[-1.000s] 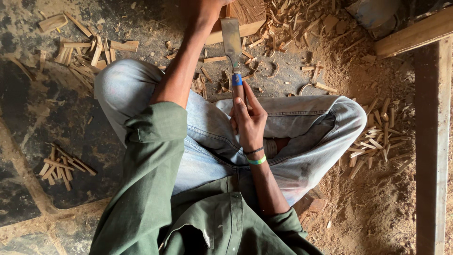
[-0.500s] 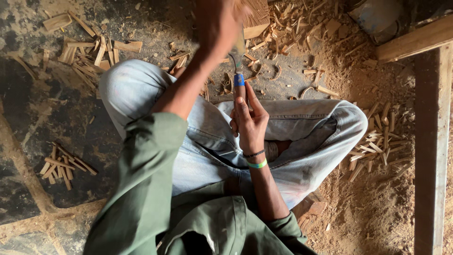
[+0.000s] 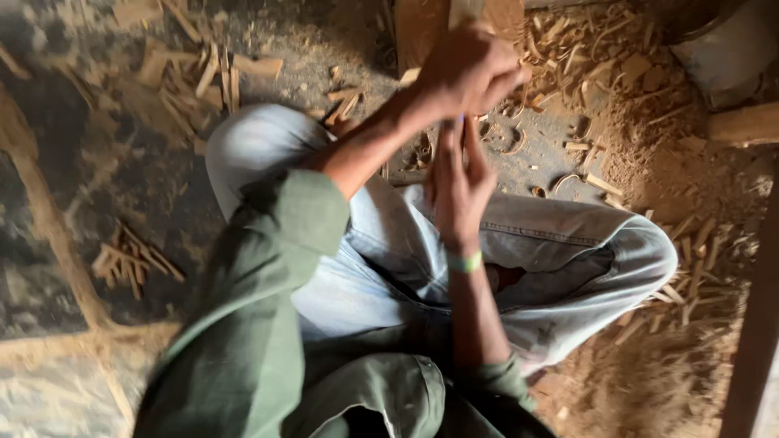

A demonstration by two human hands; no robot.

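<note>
- While the person sits cross-legged on the floor [image 3: 73, 268], the left hand [image 3: 471, 73] is fisted just above the right hand; what it grips is hidden, so its load cannot be told.
- Right hand [image 3: 456, 182]: fingers held upright and narrow, with a small blue-tipped piece [image 3: 459, 120] barely showing at the fingertips, seemingly steadied there for the left hand to work on.
- Wooden block [image 3: 422, 28]: just beyond the left hand, likely a work support.
- Wood chips [image 3: 195, 77]: scattered left of the block; a small bundle of sticks [image 3: 130, 259] lies well left of the knee.
- Shavings [image 3: 617, 105]: heaped right of the block.
- Open room: bare floor left of the knee; a wooden beam [image 3: 751, 341] closes the right edge.
</note>
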